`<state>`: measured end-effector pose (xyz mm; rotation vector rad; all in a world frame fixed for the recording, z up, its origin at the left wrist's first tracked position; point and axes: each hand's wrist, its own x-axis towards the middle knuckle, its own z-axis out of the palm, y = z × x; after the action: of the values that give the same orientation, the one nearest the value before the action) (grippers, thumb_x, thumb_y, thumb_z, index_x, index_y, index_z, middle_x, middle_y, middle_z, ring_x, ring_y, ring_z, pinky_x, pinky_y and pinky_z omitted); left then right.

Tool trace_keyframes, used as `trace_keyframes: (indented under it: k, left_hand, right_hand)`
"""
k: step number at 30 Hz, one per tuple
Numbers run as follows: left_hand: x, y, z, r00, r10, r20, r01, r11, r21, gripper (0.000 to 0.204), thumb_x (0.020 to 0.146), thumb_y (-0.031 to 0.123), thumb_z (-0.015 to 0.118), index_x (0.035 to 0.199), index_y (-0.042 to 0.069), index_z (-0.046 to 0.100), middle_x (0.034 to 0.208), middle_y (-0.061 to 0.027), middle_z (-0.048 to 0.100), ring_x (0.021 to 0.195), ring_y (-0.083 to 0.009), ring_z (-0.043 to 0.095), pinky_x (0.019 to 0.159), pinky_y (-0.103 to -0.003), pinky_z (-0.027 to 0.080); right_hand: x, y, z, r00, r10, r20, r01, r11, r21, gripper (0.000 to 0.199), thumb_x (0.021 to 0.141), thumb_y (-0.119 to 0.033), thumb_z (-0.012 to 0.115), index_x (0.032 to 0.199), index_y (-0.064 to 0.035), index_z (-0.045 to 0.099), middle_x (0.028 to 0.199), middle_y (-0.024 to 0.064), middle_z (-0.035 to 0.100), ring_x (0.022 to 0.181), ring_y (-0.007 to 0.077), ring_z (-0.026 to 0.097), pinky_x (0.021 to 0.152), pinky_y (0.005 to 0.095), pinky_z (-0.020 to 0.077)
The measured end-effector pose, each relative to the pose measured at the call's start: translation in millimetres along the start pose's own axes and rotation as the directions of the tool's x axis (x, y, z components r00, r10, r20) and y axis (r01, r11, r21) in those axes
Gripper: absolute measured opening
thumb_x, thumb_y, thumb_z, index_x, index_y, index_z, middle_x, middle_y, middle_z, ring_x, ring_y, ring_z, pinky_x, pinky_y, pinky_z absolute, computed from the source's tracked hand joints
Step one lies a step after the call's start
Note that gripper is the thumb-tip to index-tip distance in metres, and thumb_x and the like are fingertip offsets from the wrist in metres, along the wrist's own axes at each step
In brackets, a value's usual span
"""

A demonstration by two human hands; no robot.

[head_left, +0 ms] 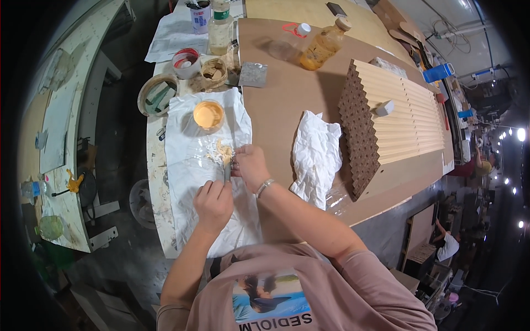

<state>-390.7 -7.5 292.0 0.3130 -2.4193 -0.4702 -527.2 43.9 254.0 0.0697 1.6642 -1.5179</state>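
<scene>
My left hand (214, 203) is closed around a narrow, flat spatula (227, 172), whose far end reaches into a smear of cream-orange paste (223, 150). The paste lies on clear plastic film over a white cloth (182, 165). Close by on the right, my right hand (252, 167) has its fingers curled in beside the spatula; whatever they grip is hidden. Beyond both hands, a round tub of orange paste (208, 115) stands on the cloth. A crumpled white cloth (316, 157) lies to the right of my right hand.
A ridged wooden block (397, 121) with a small white piece (385, 108) on top stands at right. Farther back are an amber bottle (324, 45), a clear bottle (221, 30), a red-rimmed tub (186, 63) and a metal sheet (253, 75). Another person (448, 247) is far right.
</scene>
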Motion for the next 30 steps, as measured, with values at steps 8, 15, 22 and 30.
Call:
trace_keyframes:
  k: [8, 15, 22, 30]
  left_hand:
    - [9, -9, 0, 0.993, -0.074, -0.095, 0.073, 0.997, -0.018, 0.014, 0.068, -0.006, 0.069, 0.078, 0.002, 0.065, 0.067, -0.0086, 0.049, 0.059, -0.0269, 0.052, 0.051, -0.039, 0.041]
    - [2, -11, -10, 0.984, -0.129, -0.125, 0.128, 0.992, -0.018, 0.013, 0.069, -0.005, 0.069, 0.079, 0.002, 0.066, 0.068, -0.0084, 0.050, 0.060, -0.0264, 0.052, 0.052, -0.039, 0.041]
    - [4, -17, -4, 0.995, -0.076, -0.065, 0.081, 0.993, 0.086, 0.011, 0.070, -0.003, 0.069, 0.078, 0.004, 0.065, 0.068, -0.0081, 0.049, 0.061, -0.0266, 0.052, 0.052, -0.038, 0.042]
    - [13, -21, 0, 0.986, -0.106, -0.129, 0.119, 0.988, 0.096, 0.008, 0.073, -0.002, 0.069, 0.074, 0.003, 0.063, 0.068, -0.0080, 0.050, 0.062, -0.0269, 0.053, 0.053, -0.038, 0.042]
  right_hand:
    - [-18, -18, 5, 1.000, 0.022, 0.001, -0.022, 0.993, 0.114, 0.021, 0.089, 0.001, 0.043, 0.105, 0.0087, 0.055, 0.085, 0.0141, 0.061, 0.069, 0.0230, 0.064, 0.058, 0.0349, 0.0583]
    - [-18, -20, 5, 0.999, 0.042, -0.013, -0.041, 0.997, 0.065, 0.023, 0.089, 0.001, 0.042, 0.107, 0.0098, 0.053, 0.091, 0.0164, 0.062, 0.074, 0.0243, 0.066, 0.057, 0.0347, 0.0582]
    - [-16, -17, 5, 0.998, 0.061, 0.006, -0.062, 0.993, 0.099, 0.023, 0.088, 0.003, 0.042, 0.108, 0.0089, 0.052, 0.091, 0.0158, 0.062, 0.073, 0.0251, 0.067, 0.057, 0.0349, 0.0582]
    - [-13, -12, 4, 1.000, 0.014, -0.008, -0.013, 0.996, 0.084, 0.021, 0.088, 0.003, 0.043, 0.107, 0.0091, 0.052, 0.087, 0.0159, 0.062, 0.070, 0.0247, 0.067, 0.056, 0.0350, 0.0585]
